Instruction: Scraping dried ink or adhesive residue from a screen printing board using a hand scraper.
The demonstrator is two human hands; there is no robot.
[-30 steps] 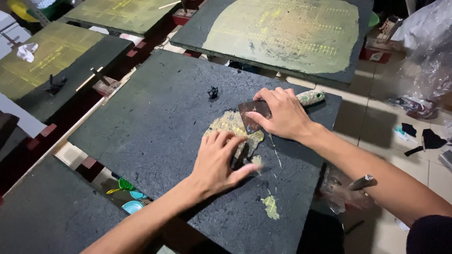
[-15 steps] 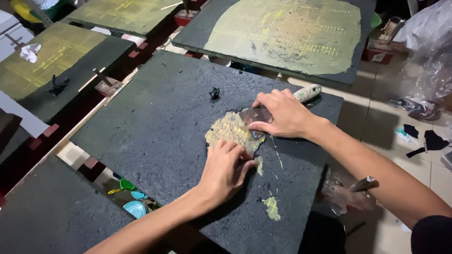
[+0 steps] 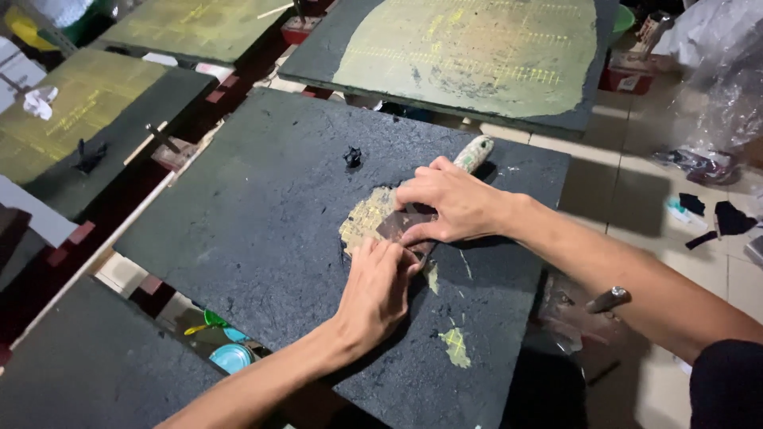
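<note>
Scraper (image 3: 413,226) blade is lying flat on the dark board (image 3: 238,230), right at the lower edge of a yellowish patch (image 3: 367,216) near the board's middle. Its long axis is running up and to the right, the pale handle (image 3: 474,152) sticking out past the right hand (image 3: 457,208), which is curling over the tool and gripping it. Left hand (image 3: 377,286) is coming in from below, fingers held together and pressing down on the blade's lower end, so both hands are touching it, the right from above, the left from beneath. Bare board is stretching wide to the left and up; the right edge is nearer, with tiled floor (image 3: 636,191) beyond. A small black lump (image 3: 352,156) is sitting just above the patch, and a smaller yellow spot (image 3: 455,347) is lying near the lower edge. More boards (image 3: 477,56) are surrounding this one.
</note>
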